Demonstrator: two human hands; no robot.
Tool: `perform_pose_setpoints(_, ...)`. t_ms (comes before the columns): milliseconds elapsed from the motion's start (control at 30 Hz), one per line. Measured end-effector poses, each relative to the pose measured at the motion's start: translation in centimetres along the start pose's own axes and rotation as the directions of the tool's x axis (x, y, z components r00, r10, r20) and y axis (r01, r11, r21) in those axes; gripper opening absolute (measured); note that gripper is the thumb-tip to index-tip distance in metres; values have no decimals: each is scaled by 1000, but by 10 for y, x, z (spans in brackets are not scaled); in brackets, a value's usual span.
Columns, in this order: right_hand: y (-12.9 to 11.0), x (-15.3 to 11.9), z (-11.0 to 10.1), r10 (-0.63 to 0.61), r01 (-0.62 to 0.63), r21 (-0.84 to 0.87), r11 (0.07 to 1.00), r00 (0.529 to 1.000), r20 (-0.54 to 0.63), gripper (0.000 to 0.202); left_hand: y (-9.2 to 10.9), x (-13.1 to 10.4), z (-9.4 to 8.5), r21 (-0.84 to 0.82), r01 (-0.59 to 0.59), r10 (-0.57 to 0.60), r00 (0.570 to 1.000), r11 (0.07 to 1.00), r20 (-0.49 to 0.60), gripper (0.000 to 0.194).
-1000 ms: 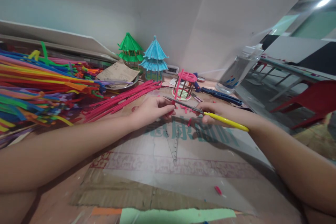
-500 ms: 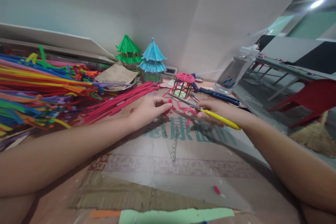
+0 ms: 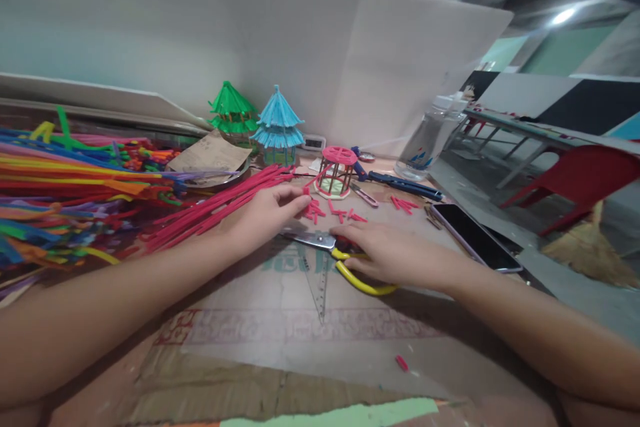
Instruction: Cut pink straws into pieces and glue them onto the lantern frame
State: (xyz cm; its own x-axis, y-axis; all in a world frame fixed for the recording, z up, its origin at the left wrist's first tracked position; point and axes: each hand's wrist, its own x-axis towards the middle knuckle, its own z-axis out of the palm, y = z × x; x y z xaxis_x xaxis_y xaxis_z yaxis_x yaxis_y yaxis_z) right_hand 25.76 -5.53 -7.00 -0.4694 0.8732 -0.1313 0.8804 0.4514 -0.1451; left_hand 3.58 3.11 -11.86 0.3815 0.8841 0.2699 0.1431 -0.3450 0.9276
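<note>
Thumb and fingers of my left hand (image 3: 267, 213) are pinched together at short pink pipe cleaner pieces (image 3: 307, 193), partly hidden by the fingertips. My right hand (image 3: 375, 247) is curled on the yellow handles of the scissors (image 3: 367, 285), which lie low over the board with blades pointing left. Several cut pink pieces (image 3: 337, 213) are scattered between the hands. Behind them stands a small round frame (image 3: 338, 156) with a pink top, brown posts and a pale green base. Long pink pipe cleaners (image 3: 215, 203) lie beside my left hand.
Bundles of coloured pipe cleaners (image 3: 75, 173) fill the left side. Green (image 3: 231, 107) and blue (image 3: 278, 113) model pavilions stand behind. A clear triangle ruler (image 3: 318, 293) lies in front. At right are a phone (image 3: 475, 237), a bottle (image 3: 427, 137) and a dark blue tool (image 3: 405, 185).
My right hand has lowered the scissors toward me onto or near the board, blades swinging further left. My left hand stays at the pink pieces. The view has shifted right, revealing the phone.
</note>
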Motion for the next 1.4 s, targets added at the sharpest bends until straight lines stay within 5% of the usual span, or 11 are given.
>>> perform_pose_setpoints(133,1,3,-2,-33,31,-19,999,992,-119,28,3,-11,11,48,-50,42,986,998,159,30)
perform_pose_setpoints(267,10,17,14,-17,101,237,966,943,-331,24,3,-15,18,74,-69,53,979,995,195,27)
perform_pose_setpoints(500,7,31,44,-36,183,327,927,912,-408,20,1,-15,19,135,-107,76,973,985,216,26)
perform_pose_setpoints(633,13,18,15,-42,95,199,975,966,-255,23,-1,-14,16,190,-63,27,983,980,184,32)
perform_pose_setpoints(767,51,-1,-31,60,-61,-62,996,998,-3,27,-5,-11,11,188,2,-27,991,982,129,38)
perform_pose_setpoints(900,98,-6,-49,358,-354,-225,908,933,-24,26,-11,-5,10,118,44,-58,991,992,120,42)
perform_pose_setpoints(1033,119,-2,-48,427,-435,-207,876,900,-87,42,-14,-4,11,109,31,-47,989,994,144,40)
perform_pose_setpoints(1233,103,-1,-49,325,-362,-32,931,869,-373,34,-12,-4,11,106,37,-51,989,994,136,42)
perform_pose_setpoints(1400,62,10,-26,196,-162,117,980,892,-408,20,-15,-3,12,18,37,-39,987,999,156,42)
